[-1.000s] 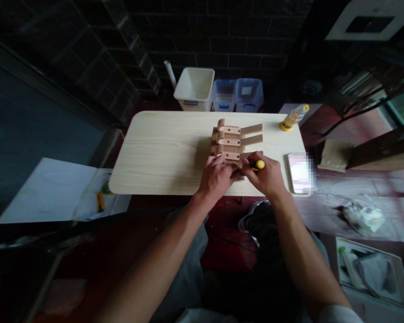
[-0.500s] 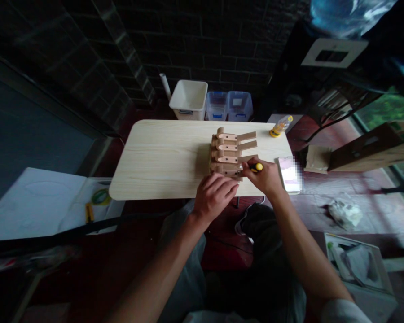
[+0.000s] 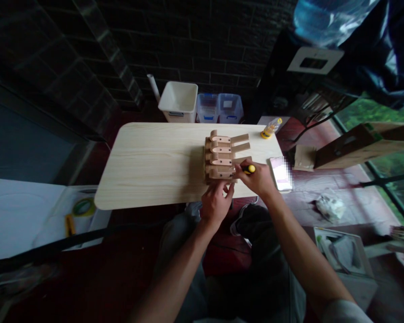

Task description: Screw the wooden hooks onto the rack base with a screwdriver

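So in the head view, the left hand [image 3: 216,202] has just slid down to the near edge of the wooden rack [image 3: 221,150], thumb and index spread, can't tell if it's actually gripping anything. Right hand [image 3: 261,179] is still closed around a yellow-and-black tool [image 3: 252,169] at the rack's near right corner, on the table [image 3: 148,166], so I'd guess the left is just steadying things now.

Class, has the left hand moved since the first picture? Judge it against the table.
Yes. The left hand has moved toward the person, to the table's near edge, uncovering the wooden assembly's nearest row.
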Tool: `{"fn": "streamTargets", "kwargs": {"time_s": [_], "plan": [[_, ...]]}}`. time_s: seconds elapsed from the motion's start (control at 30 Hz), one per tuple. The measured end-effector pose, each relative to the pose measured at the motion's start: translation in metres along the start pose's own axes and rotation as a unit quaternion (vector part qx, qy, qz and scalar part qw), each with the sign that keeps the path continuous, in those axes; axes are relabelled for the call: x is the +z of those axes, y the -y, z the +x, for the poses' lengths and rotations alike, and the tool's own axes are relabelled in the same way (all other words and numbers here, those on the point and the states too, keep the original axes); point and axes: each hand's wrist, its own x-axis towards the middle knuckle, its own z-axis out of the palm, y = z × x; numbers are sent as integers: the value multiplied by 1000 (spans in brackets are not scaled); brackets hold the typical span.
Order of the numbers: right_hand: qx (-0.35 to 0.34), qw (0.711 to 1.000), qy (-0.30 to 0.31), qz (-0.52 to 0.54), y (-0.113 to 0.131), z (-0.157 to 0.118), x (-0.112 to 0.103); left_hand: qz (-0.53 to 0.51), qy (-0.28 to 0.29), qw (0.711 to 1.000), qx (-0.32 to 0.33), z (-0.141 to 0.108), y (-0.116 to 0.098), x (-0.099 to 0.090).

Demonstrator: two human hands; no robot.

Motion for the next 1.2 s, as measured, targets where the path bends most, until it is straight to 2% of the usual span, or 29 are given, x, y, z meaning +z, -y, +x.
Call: {"fn": "streamTargets", "kwargs": {"time_s": [0.13,0.23,0.47,0.63,0.73,0.8,0.97,1.2], "plan": [[9,1000,5,3,3,0,-1,36,33,997,-56,5,-1,1],[15,1000,7,8,4,0,-2,34,40,997,-63,8,1,5],[31,999,13,10,7,-1,-3,-68,-57,996,16,0,14,10],[30,999,20,15,7,1,-2,-82,-132,986,52,-10,11,7],[31,999,29,13,7,2,-2,-96,-144,981,82,-14,10,9],[34,999,36,11,8,2,-3,-89,-135,984,72,-16,11,15],[50,998,37,8,8,2,-6,-64,-142,988,0,-19,16,26],[74,995,57,15,14,8,6,-69,-135,989,-2,6,31,13]]}}
